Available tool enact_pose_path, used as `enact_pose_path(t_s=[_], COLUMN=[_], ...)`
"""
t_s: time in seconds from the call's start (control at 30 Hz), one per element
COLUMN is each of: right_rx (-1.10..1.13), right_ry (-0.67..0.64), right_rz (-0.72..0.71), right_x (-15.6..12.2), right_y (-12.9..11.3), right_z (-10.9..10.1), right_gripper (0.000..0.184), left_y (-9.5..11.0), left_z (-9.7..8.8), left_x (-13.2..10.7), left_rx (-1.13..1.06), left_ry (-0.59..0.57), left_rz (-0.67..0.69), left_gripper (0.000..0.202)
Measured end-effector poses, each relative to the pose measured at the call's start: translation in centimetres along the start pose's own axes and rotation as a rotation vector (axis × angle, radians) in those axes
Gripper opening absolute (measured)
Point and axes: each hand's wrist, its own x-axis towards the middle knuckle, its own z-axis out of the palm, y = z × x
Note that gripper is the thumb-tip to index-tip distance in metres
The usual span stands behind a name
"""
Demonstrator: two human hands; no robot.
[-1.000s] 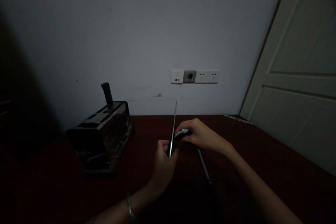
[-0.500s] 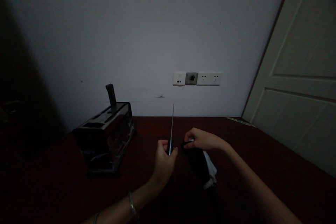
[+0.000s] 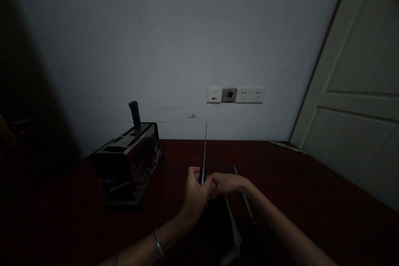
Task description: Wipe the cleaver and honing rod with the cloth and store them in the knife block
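My left hand is closed around the dark handle of a knife, whose thin blade points up and away from me, edge-on. Close beside it, my right hand is closed on a black and white cloth that hangs down toward the table. The two hands meet at the handle, and the right fingertips are partly hidden. Under my right wrist lies a long, thin, greyish piece; it is too dark to tell its kind.
A black knife block with several slots stands on the left, one black-handled knife in it. The dark red table runs back to a pale wall with socket plates. A white door is at the right.
My right hand has moved left and slightly down with the cloth, up to my left hand. The thin greyish piece on the table has come into sight. My left hand has hardly moved.
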Motion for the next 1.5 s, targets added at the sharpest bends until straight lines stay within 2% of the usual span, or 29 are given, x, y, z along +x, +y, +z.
enact_pose_path(t_s=[0.1,0.27,0.37,0.53,0.6,0.7,0.8,0.87,1.0,1.07,1.13,1.3,1.5], right_rx=[-0.053,-0.286,-0.367,-0.416,-0.401,-0.341,-0.320,-0.357,-0.529,-0.596,-0.645,-0.750,-0.840], right_ry=[-0.018,-0.023,-0.033,-0.102,-0.117,-0.088,0.028,0.168,0.618,0.811,0.929,1.032,1.089], right_rz=[0.000,0.028,0.096,0.270,0.295,0.324,0.371,0.400,0.487,0.538,0.575,0.594,0.562], right_x=[0.3,0.3,0.1,-0.1,-0.3,-1.2,-2.8,-3.9,-5.2,-5.2,-4.8,-3.4,-2.8], right_y=[0.3,0.1,-0.3,-0.9,-1.1,-1.4,-1.0,0.0,3.5,5.8,8.1,12.3,14.2], right_z=[0.0,0.1,0.4,0.8,0.9,0.2,-1.9,-3.9,-7.3,-7.8,-7.7,-6.5,-6.3], right_gripper=[0.017,0.027,0.031,0.048,0.048,0.037,0.026,0.024,0.027,0.033,0.036,0.034,0.034], left_y=[0.2,0.4,0.2,0.1,0.3,0.6,0.9,1.1,1.2,1.2,1.1,1.2,1.9], left_z=[-0.1,-0.1,-0.1,-0.1,-0.1,-0.1,-0.1,-0.1,0.0,0.1,0.0,-0.1,-0.4], left_x=[0.0,0.0,0.2,0.3,0.2,0.0,-0.2,-0.3,-0.3,-0.3,-0.3,-0.2,-0.5], left_rx=[0.004,0.003,-0.013,-0.037,-0.035,-0.021,-0.011,-0.006,0.009,0.003,-0.007,0.017,0.059], left_ry=[-0.001,-0.009,-0.006,-0.011,-0.020,-0.035,-0.062,-0.072,-0.074,-0.078,-0.080,-0.105,-0.168], left_rz=[-0.016,-0.036,-0.043,-0.043,-0.054,-0.077,-0.088,-0.087,-0.093,-0.092,-0.089,-0.118,-0.160], left_gripper=[0.030,0.033,0.033,0.034,0.034,0.033,0.029,0.026,0.026,0.026,0.027,0.028,0.023])
